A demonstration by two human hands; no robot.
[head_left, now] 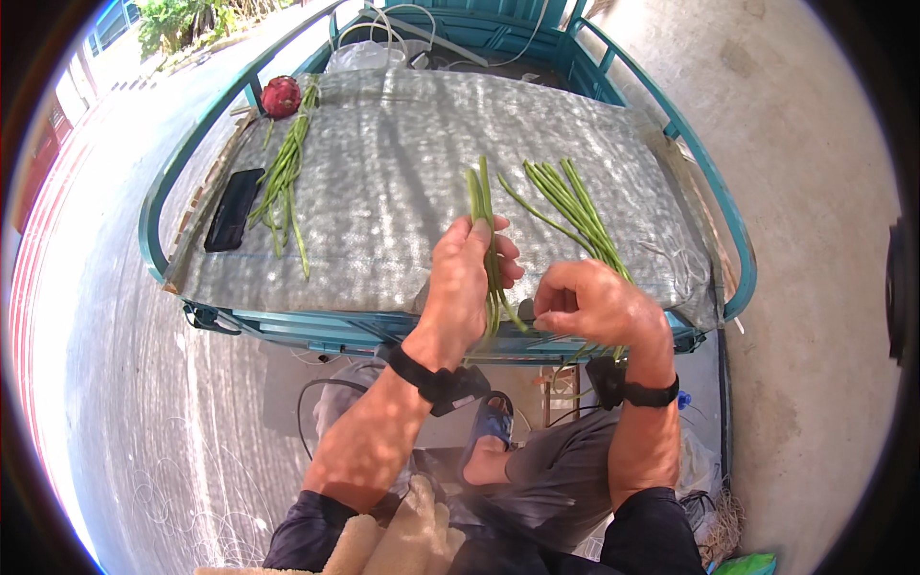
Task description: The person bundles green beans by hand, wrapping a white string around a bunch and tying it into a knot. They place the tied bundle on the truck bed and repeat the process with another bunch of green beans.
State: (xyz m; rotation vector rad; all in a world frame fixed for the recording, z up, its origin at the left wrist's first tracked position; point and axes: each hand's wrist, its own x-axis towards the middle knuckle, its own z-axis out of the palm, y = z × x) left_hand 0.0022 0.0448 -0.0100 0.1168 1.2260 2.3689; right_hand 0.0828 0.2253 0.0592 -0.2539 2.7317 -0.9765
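My left hand (458, 286) is closed around a few long green beans (485, 196), whose upper ends stick up past the thumb while the lower ends hang below the palm. Close by on the right, my right hand (606, 305) has its fingers curled in a pinch near those lower ends; whatever is between the fingertips is too small to make out. Beyond it, a loose pile of long beans (573, 203) lies on the woven sheet (383, 139), partly hidden by that hand. A bundle of long beans (284, 171) rests at the far left.
Beside the left bundle are a red dragon fruit (281, 97) and a black phone (235, 209). Teal cart rails (707, 187) border the sheet on both sides. A clear plastic bag (364, 57) sits in the cart bed behind. Below the cart's edge is my sandalled foot (491, 450).
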